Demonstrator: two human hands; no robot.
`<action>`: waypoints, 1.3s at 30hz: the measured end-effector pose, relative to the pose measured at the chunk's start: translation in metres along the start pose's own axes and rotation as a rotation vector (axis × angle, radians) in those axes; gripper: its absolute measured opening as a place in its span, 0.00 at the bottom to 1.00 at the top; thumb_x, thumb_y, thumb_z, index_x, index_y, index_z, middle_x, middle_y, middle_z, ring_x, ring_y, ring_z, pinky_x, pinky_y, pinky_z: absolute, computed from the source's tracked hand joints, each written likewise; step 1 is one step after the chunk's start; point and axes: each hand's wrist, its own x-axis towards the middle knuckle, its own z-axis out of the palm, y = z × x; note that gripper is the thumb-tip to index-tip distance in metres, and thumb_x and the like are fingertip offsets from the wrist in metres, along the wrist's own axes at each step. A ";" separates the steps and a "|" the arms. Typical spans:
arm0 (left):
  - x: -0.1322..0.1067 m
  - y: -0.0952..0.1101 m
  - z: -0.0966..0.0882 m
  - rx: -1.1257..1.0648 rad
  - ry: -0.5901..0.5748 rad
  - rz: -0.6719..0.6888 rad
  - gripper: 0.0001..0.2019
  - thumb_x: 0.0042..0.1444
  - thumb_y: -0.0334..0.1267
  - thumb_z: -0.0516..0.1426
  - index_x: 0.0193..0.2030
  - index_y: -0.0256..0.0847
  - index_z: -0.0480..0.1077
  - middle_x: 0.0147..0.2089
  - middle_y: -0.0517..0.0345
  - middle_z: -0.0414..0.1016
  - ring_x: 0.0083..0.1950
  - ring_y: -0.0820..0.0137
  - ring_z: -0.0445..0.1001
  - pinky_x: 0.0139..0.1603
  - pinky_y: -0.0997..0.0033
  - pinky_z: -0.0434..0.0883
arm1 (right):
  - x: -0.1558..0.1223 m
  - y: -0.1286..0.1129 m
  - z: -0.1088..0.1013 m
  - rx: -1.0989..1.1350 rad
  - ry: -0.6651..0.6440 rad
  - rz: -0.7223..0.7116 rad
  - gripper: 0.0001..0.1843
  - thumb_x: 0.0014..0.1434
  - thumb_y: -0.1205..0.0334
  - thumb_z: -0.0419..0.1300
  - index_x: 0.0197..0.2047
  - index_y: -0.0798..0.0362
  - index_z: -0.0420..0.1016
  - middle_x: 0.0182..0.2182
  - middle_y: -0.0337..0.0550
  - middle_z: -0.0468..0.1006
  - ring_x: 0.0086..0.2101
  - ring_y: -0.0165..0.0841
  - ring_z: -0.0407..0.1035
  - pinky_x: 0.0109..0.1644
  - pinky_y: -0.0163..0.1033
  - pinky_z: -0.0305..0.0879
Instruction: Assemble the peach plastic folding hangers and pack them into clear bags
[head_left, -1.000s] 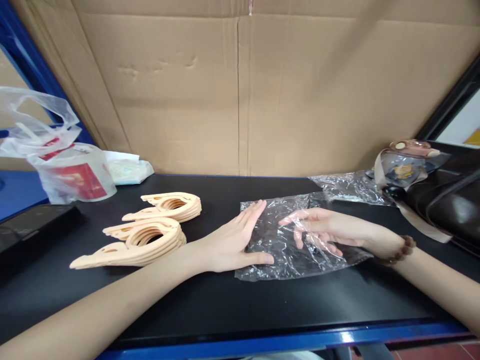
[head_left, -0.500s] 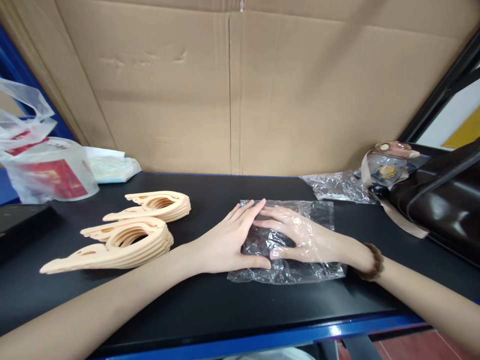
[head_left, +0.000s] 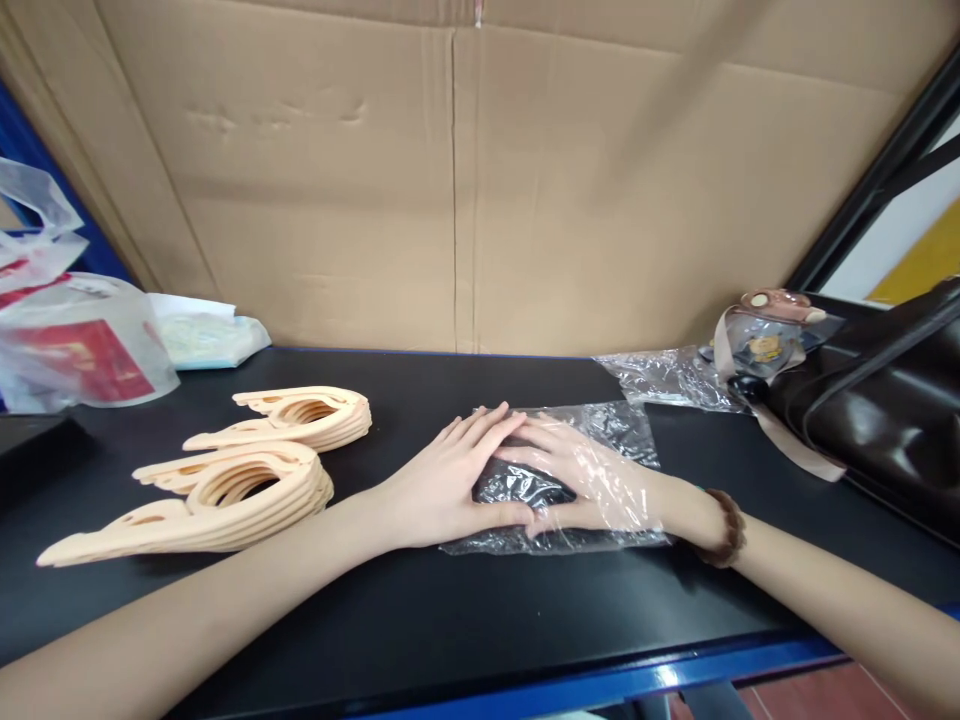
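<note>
A clear plastic bag (head_left: 615,430) lies flat on the black table (head_left: 420,620). My right hand (head_left: 592,480) is inside the bag, fingers stretched out and spread under the film. My left hand (head_left: 450,480) rests on the bag's left end, fingers flat and together, thumb along the near edge. Its fingertips meet those of my right hand through the plastic. Two stacks of peach plastic curved pieces (head_left: 225,480) lie to the left of my left hand.
A cardboard wall (head_left: 480,180) closes the back. A white plastic bag with red print (head_left: 75,350) and a white pack (head_left: 202,335) sit at the far left. More crumpled clear film (head_left: 660,375) and a dark brown handbag (head_left: 877,410) are at the right.
My right hand has slid further left inside the bag until its fingertips reached my left hand. The bag has flattened onto the table.
</note>
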 end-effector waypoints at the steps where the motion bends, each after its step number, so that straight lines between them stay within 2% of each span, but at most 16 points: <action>1: -0.001 -0.002 -0.001 0.002 -0.011 -0.026 0.48 0.52 0.68 0.49 0.71 0.43 0.38 0.73 0.46 0.38 0.72 0.51 0.39 0.69 0.45 0.46 | -0.002 0.002 -0.003 0.040 0.021 0.020 0.36 0.59 0.45 0.58 0.67 0.48 0.56 0.67 0.48 0.53 0.66 0.41 0.44 0.68 0.54 0.40; 4: -0.003 -0.007 -0.002 0.027 -0.036 -0.075 0.49 0.52 0.68 0.49 0.71 0.40 0.36 0.73 0.43 0.37 0.72 0.50 0.38 0.69 0.46 0.46 | -0.007 0.005 -0.014 0.297 0.101 0.163 0.27 0.61 0.51 0.58 0.62 0.46 0.63 0.64 0.44 0.60 0.64 0.39 0.50 0.68 0.54 0.43; 8: -0.004 -0.009 0.000 0.068 -0.047 -0.103 0.49 0.52 0.69 0.48 0.72 0.42 0.32 0.73 0.42 0.33 0.72 0.47 0.35 0.68 0.43 0.45 | -0.006 0.011 -0.024 1.003 0.219 0.465 0.17 0.64 0.56 0.54 0.54 0.50 0.70 0.52 0.46 0.75 0.54 0.37 0.67 0.63 0.50 0.57; 10: -0.004 -0.009 0.000 0.084 -0.049 -0.117 0.50 0.52 0.69 0.47 0.72 0.42 0.31 0.73 0.42 0.32 0.72 0.47 0.34 0.68 0.42 0.44 | -0.005 0.015 -0.024 1.318 0.271 0.565 0.15 0.64 0.57 0.53 0.50 0.53 0.71 0.44 0.48 0.79 0.46 0.35 0.74 0.57 0.46 0.65; 12: -0.005 -0.008 0.000 0.096 -0.057 -0.129 0.50 0.52 0.70 0.47 0.71 0.42 0.31 0.73 0.41 0.32 0.72 0.47 0.34 0.68 0.43 0.43 | -0.004 0.018 -0.024 1.480 0.302 0.632 0.16 0.64 0.52 0.53 0.47 0.54 0.71 0.38 0.48 0.81 0.38 0.34 0.76 0.48 0.43 0.71; 15: -0.005 -0.008 -0.002 0.105 -0.061 -0.132 0.50 0.52 0.70 0.47 0.71 0.43 0.31 0.73 0.41 0.32 0.72 0.47 0.34 0.67 0.42 0.43 | -0.005 0.019 -0.023 1.462 0.341 0.696 0.18 0.60 0.48 0.57 0.43 0.55 0.72 0.32 0.45 0.80 0.29 0.30 0.74 0.36 0.38 0.73; 18: -0.005 -0.009 -0.003 0.112 -0.064 -0.132 0.50 0.52 0.70 0.46 0.71 0.43 0.30 0.73 0.40 0.31 0.72 0.46 0.34 0.67 0.41 0.42 | -0.007 0.019 -0.023 1.341 0.382 0.761 0.12 0.55 0.56 0.65 0.37 0.56 0.74 0.29 0.42 0.79 0.26 0.27 0.72 0.32 0.33 0.72; 21: -0.006 -0.010 -0.003 0.115 -0.073 -0.147 0.50 0.52 0.70 0.46 0.71 0.42 0.29 0.73 0.40 0.29 0.72 0.46 0.33 0.67 0.40 0.42 | -0.008 0.021 -0.024 1.272 0.392 0.811 0.09 0.53 0.59 0.66 0.32 0.56 0.73 0.28 0.41 0.77 0.25 0.26 0.71 0.31 0.32 0.73; 25: -0.006 -0.013 -0.002 0.114 -0.066 -0.144 0.50 0.52 0.69 0.47 0.71 0.42 0.29 0.73 0.40 0.29 0.72 0.45 0.33 0.66 0.39 0.42 | -0.009 0.026 -0.024 1.227 0.381 0.822 0.11 0.52 0.58 0.66 0.32 0.56 0.72 0.28 0.41 0.77 0.25 0.26 0.70 0.29 0.32 0.73; 31: -0.006 -0.012 -0.002 0.097 -0.073 -0.153 0.50 0.53 0.69 0.46 0.71 0.42 0.28 0.73 0.41 0.29 0.72 0.48 0.32 0.67 0.40 0.42 | -0.014 0.032 -0.031 1.110 0.339 0.831 0.12 0.53 0.56 0.66 0.31 0.55 0.70 0.23 0.34 0.70 0.19 0.20 0.61 0.27 0.31 0.73; 39: -0.006 -0.014 -0.001 0.073 -0.040 -0.121 0.48 0.55 0.67 0.47 0.71 0.43 0.27 0.73 0.42 0.30 0.72 0.49 0.34 0.68 0.42 0.42 | -0.013 0.032 -0.035 1.037 0.394 0.883 0.12 0.51 0.56 0.66 0.29 0.54 0.70 0.21 0.34 0.66 0.19 0.22 0.60 0.27 0.33 0.75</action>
